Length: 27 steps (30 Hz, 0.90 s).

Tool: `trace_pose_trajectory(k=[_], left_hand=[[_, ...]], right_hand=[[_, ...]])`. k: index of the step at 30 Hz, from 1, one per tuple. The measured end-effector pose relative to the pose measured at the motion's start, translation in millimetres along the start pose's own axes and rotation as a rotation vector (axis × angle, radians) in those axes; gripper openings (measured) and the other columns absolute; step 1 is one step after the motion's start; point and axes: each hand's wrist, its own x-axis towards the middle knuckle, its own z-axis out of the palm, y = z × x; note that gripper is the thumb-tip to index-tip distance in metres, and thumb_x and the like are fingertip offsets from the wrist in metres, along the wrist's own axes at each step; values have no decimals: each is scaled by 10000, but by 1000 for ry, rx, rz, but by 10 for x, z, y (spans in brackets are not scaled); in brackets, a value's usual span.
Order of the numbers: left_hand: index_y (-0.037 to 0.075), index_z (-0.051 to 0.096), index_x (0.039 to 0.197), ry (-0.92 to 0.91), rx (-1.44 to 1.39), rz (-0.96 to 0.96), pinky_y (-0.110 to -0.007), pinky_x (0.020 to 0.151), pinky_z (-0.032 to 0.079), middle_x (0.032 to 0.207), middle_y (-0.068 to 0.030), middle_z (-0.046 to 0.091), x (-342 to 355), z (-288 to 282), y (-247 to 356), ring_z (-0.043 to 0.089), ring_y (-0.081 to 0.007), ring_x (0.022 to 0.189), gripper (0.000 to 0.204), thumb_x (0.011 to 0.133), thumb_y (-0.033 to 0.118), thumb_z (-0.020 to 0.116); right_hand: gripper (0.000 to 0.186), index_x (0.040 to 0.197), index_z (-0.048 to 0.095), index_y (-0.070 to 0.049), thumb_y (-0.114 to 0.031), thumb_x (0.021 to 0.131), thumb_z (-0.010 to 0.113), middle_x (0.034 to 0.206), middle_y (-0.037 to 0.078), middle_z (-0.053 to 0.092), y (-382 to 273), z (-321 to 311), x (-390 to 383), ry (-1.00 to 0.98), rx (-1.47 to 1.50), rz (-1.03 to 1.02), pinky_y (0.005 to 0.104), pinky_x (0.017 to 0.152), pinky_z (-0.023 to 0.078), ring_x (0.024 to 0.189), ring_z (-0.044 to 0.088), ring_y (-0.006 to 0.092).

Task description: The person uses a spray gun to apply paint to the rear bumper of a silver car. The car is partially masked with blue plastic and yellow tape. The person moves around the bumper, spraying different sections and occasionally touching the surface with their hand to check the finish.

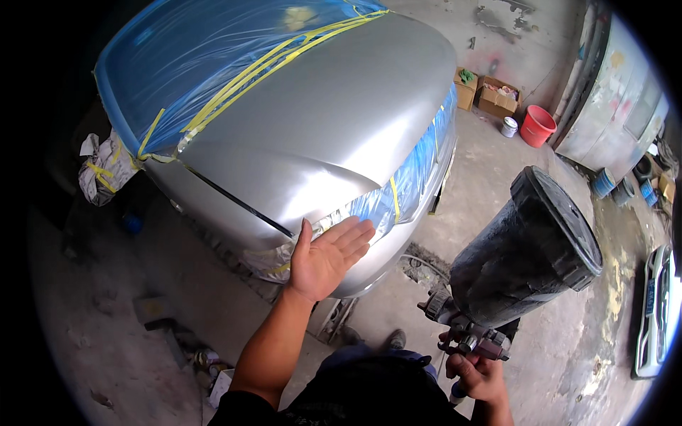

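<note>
In my right hand [479,375] is a spray gun [469,339], gripped below its body with the fingers closed round it. A large black paint cup [511,259] with a lid sits on top of the gun and tilts to the right. My left hand [325,259] is raised with its palm showing and the fingers stretched out, holding nothing. Behind that hand stands a car with a silver-grey hood [320,106]. Blue masking film [213,57] covers its windscreen, edged with yellow tape [263,67]. More film [412,181] covers the front grille area.
Paper wraps the side mirror [106,167]. Cardboard boxes [499,98], a small can [509,127] and a red bucket [538,126] stand by the back wall. Several tins [604,183] sit at right, near a white car bumper [648,312]. Clutter [206,358] lies on the floor at lower left.
</note>
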Motion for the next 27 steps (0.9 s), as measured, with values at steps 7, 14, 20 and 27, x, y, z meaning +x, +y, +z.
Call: trace_pose_trajectory(k=[7,14,20,27], left_hand=[[-23,597,1014,7,315,72,-408,1079,266,1153,-183,578,-5,-196,-14,451,-296,1223,474,982,381,350],[45,538,826,202,833,165,-242,567,383,645,5,435,-74,6,-10,451,-103,583,252,973,239,474],[4,588,847,150,1505,-83,-289,617,439,685,-58,594,-263,40,217,587,-135,664,196,929,175,538],[1,576,824,58,1669,620,-308,569,449,695,-70,603,-210,-73,231,562,-204,597,149,868,140,608]], right_hand=[[195,1045,592,10,-105,890,612,699,-13,531,-235,126,33,-19,56,56,235,604,418,652,523,91],[314,1108,522,97,-108,882,595,948,159,620,-146,152,166,-106,-35,-58,253,532,454,594,561,120],[292,1164,556,45,-50,889,580,887,22,607,-299,242,261,-103,-21,-19,235,627,452,689,534,88],[303,1185,533,48,-35,895,559,1024,93,633,-330,297,357,-108,45,-3,235,629,476,721,565,95]])
